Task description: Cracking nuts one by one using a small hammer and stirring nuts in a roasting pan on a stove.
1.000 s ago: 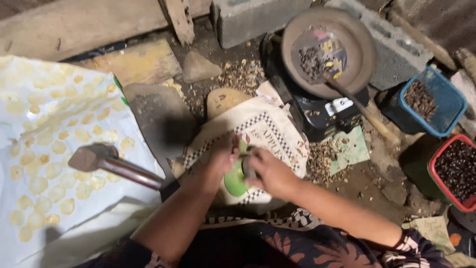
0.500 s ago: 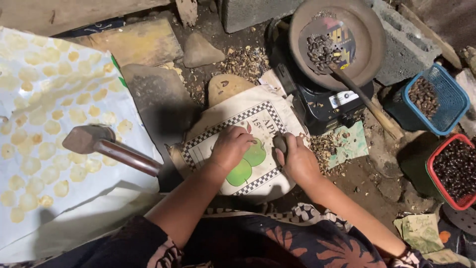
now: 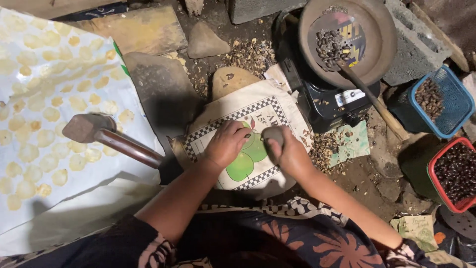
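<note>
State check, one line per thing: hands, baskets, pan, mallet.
left hand: fingers curled, pressing on printed cloth
right hand: closed around a stone
blue basket: part full
red basket: nearly full
pan: few seeds
mallet: lying unheld

- A single head-worn camera looks almost straight down from above the seated person's lap, close over both forearms.
- The printed cloth (image 3: 248, 149) sits at centre frame; the white sheet (image 3: 54, 109) fills the left edge, the red basket (image 3: 453, 173) the right.
- No second view shares the scene.
</note>
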